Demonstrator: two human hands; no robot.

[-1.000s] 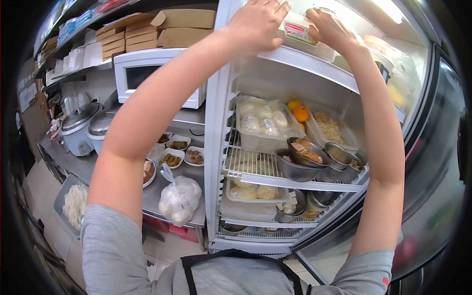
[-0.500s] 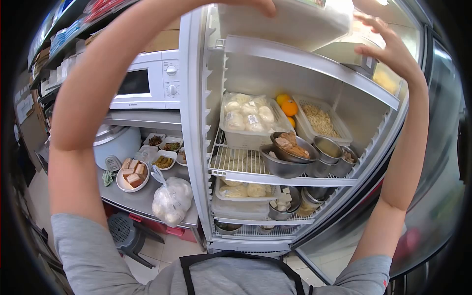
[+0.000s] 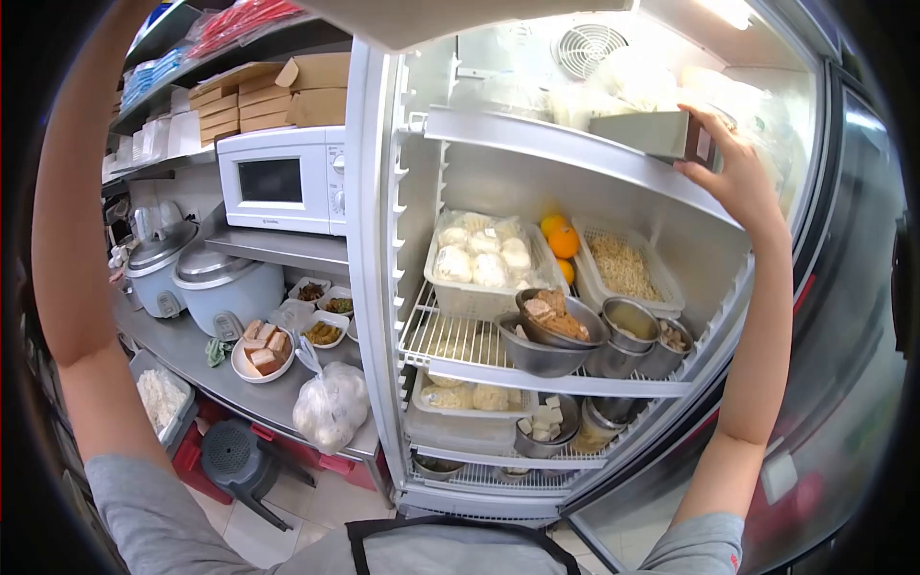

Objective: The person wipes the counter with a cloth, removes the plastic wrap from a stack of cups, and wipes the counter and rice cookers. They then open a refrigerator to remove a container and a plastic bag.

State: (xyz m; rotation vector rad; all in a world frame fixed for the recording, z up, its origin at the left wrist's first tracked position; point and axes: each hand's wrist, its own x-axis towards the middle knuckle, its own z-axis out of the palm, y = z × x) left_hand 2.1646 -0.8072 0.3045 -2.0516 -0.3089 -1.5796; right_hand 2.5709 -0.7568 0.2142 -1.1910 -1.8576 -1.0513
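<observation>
My right hand (image 3: 719, 163) is closed round the end of a grey-green box (image 3: 647, 134) on the top shelf (image 3: 575, 149) of an open fridge. Beyond it lie pale, bagged items (image 3: 632, 81). My left arm reaches up along the left side, its hand out of frame. A large pale container (image 3: 431, 14) fills the top edge, close to the camera; what holds it is hidden. Below the top shelf are a white basket (image 3: 479, 299) of bagged white balls, oranges (image 3: 563, 241), a basket of pale strands (image 3: 623, 268) and metal bowls (image 3: 546, 355).
Left of the fridge stand a white microwave (image 3: 278, 180), rice cookers (image 3: 230, 287), a bowl of browned blocks (image 3: 264, 353) and a tied plastic bag (image 3: 331, 407) on a counter. A grey stool (image 3: 230, 455) is below. The glass door (image 3: 824, 383) stands open at right.
The pale container has moved left and up, off the top shelf area, and my left hand has left the view. My right hand has lowered onto the grey-green box. The view has shifted left.
</observation>
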